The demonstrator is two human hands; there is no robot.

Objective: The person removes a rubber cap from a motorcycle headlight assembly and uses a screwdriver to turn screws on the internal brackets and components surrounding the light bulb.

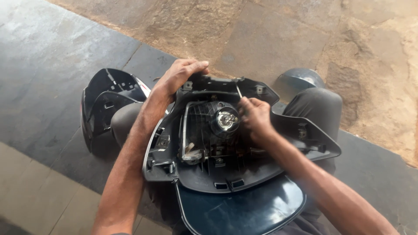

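A dark plastic scooter headlight cowl (244, 174) lies across my lap with its inner side up. A headlight housing (204, 130) with a round bulb socket (226, 119) sits in its middle. My left hand (178, 76) grips the cowl's far top edge. Beside the bulb socket, my right hand (254, 117) is closed around a thin screwdriver (239, 92), whose shaft points up toward the cowl's far rim. The tool's handle is hidden in my fist.
Another black body panel (104, 100) lies on the floor at the left, by my knee. A rounded dark part (300, 78) rests beyond my right knee. The floor is dark slabs near me and rough brown stone farther off.
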